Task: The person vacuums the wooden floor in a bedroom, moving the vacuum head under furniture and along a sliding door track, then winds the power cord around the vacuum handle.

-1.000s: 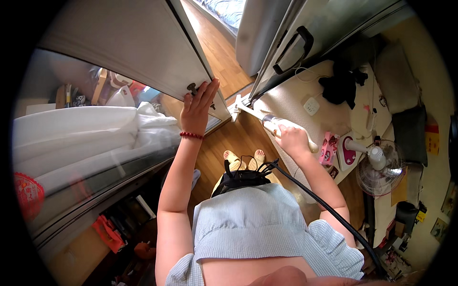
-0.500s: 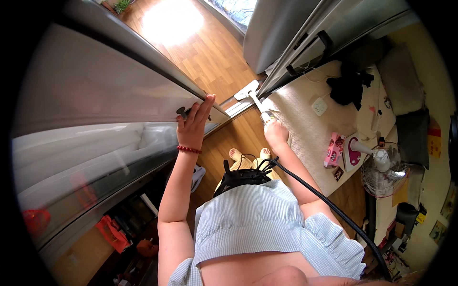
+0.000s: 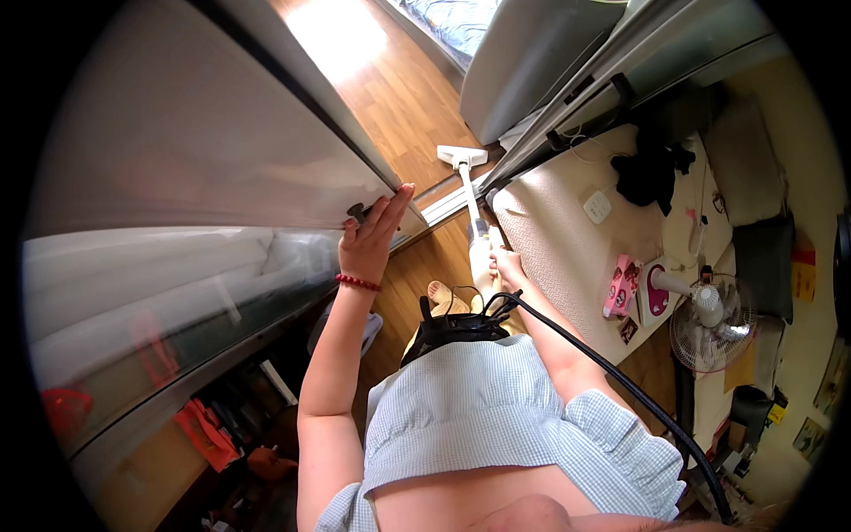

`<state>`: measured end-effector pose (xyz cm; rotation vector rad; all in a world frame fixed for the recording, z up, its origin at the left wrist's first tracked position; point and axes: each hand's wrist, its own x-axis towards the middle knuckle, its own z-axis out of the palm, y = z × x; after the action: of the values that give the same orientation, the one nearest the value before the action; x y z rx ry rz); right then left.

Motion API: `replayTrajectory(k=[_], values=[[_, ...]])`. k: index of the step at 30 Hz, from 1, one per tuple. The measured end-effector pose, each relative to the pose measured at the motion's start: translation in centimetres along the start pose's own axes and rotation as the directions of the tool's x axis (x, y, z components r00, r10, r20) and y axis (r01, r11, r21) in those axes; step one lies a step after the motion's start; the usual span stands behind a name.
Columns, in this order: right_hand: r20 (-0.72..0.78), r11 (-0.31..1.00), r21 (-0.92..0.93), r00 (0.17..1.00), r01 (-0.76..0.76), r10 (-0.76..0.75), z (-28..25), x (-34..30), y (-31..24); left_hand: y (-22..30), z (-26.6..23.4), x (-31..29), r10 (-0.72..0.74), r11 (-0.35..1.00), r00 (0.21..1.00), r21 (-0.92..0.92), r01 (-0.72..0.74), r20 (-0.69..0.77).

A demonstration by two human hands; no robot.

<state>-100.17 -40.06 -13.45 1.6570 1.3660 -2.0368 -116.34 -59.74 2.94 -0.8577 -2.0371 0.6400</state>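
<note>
My right hand [image 3: 507,266] is closed around the handle of a white stick vacuum cleaner [image 3: 480,253]. Its slim tube reaches forward across the door track [image 3: 450,209], and the flat floor head [image 3: 462,158] rests on the wood floor just past the sill. With fingers stretched out, my left hand [image 3: 365,248] lies against the edge of a large pale door panel [image 3: 213,142]. A dark door knob [image 3: 357,213] sits beside those fingers. A red bead bracelet [image 3: 358,283] circles my left wrist.
To the right, a beige padded surface [image 3: 567,239] bears a white power strip [image 3: 597,207], black cloth [image 3: 645,177] and a pink pack [image 3: 622,285]. A fan [image 3: 709,306] stands beside it. A black cable [image 3: 620,377] crosses my right arm. A grey panel [image 3: 523,66] stands beyond the doorway.
The vacuum's floor head has swung level and sits a little farther forward. My right hand has come back closer to my body. My left hand and the door edge appear slightly farther right.
</note>
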Motion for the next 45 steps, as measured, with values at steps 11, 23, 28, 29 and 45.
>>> replayTrajectory(k=[11,23,28,29,45], values=[[-0.106,0.844,0.532,0.994,0.059,-0.002,5.4,3.1,-1.5,-0.4,0.4,-0.6,0.019,1.0,1.0,0.01,-0.019,-0.012],[-0.04,0.859,-0.507,0.994,0.064,-0.097,-0.6,-0.7,-5.3,-0.5,0.2,-0.9,0.065,0.998,0.997,-0.003,-0.065,0.029],[0.15,0.254,-0.947,0.97,0.197,-0.193,-2.5,-2.8,-5.9,-0.7,0.2,-1.4,0.084,0.989,0.996,-0.117,-0.086,-0.023],[0.263,0.156,-0.943,0.945,0.295,-0.196,-3.2,-2.9,-6.3,-0.7,0.2,-1.4,0.109,0.987,0.993,-0.112,-0.114,-0.048],[0.633,-0.083,-0.766,0.77,0.637,0.077,0.8,4.0,-13.5,-0.1,-3.9,-1.3,-0.057,0.981,0.998,-0.181,0.063,0.035]])
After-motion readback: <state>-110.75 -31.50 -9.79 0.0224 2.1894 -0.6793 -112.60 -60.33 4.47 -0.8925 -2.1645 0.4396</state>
